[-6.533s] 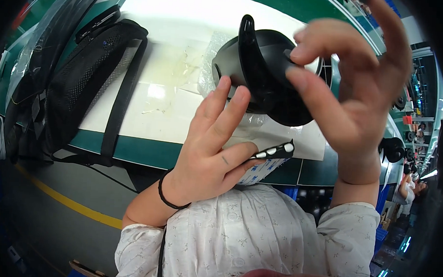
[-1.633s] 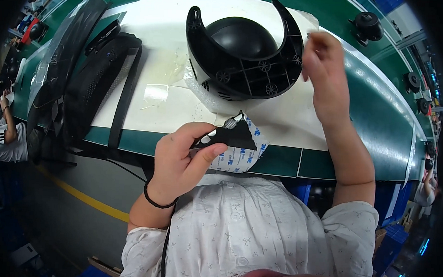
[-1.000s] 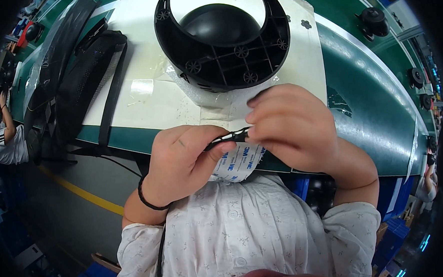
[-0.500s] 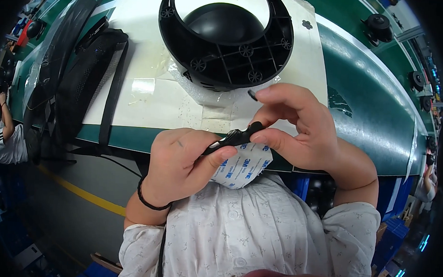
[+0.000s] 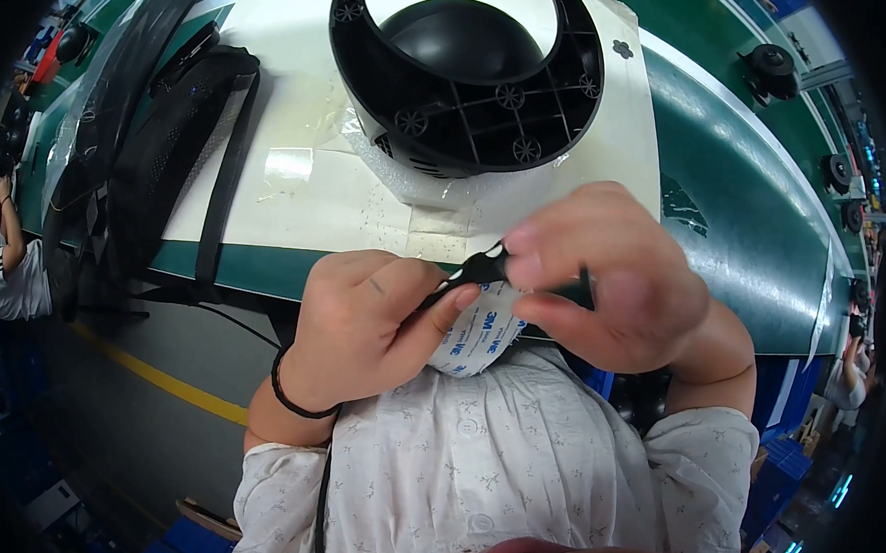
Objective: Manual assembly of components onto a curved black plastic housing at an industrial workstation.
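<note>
My left hand is closed, thumb and fingers pinching a thin black strip-like sheet with white spots along its edge. Below the strip hangs its white backing paper with blue print. My right hand is smeared by motion at the strip's right end. Its fingers are bent, and whether it holds anything cannot be made out. Beyond both hands, a black crescent-shaped plastic part lies with its ribbed underside showing, around a glossy black dome.
Under the part are clear bubble wrap and a pale board on the green table. Black mesh bags with straps lie at left. A small dark flower-shaped piece sits on the board. Another person is at far left.
My right hand has shifted slightly right and is now blurred. The small dark round piece on its fingertip no longer shows. My left hand keeps its grip on the black sheet.
</note>
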Demonstrator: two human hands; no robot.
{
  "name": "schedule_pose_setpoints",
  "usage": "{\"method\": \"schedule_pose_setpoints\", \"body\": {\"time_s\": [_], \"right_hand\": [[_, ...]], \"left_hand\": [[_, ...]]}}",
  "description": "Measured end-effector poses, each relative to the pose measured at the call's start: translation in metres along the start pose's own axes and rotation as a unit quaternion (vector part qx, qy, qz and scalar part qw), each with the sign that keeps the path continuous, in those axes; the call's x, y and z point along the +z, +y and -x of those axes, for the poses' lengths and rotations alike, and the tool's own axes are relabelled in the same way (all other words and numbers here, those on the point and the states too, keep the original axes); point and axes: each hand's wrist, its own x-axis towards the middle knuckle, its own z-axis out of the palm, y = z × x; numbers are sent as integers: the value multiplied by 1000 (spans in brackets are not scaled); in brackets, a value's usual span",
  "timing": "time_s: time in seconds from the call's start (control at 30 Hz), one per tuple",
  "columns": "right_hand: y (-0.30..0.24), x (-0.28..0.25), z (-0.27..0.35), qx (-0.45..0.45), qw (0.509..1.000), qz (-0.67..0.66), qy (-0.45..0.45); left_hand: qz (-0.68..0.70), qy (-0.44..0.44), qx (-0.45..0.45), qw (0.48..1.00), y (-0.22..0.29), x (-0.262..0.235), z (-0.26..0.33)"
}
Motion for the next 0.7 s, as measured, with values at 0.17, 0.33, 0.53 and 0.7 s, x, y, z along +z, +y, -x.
{"method": "schedule_pose_setpoints", "body": {"time_s": [0.17, 0.33, 0.53, 0.7], "right_hand": [[-5, -2, -7, 19, 996, -26, -87], [-7, -17, -18, 42, 981, -113, -154], [20, -31, -40, 73, 997, -14, 13], [20, -21, -57, 171, 980, -54, 84]], "left_hand": [[39, 19, 34, 998, 0, 6, -1], [37, -6, 7, 999, -1, 0, -3], [-91, 98, 42, 990, -2, -3, -8], [-216, 156, 72, 961, -9, 4, -14]]}}
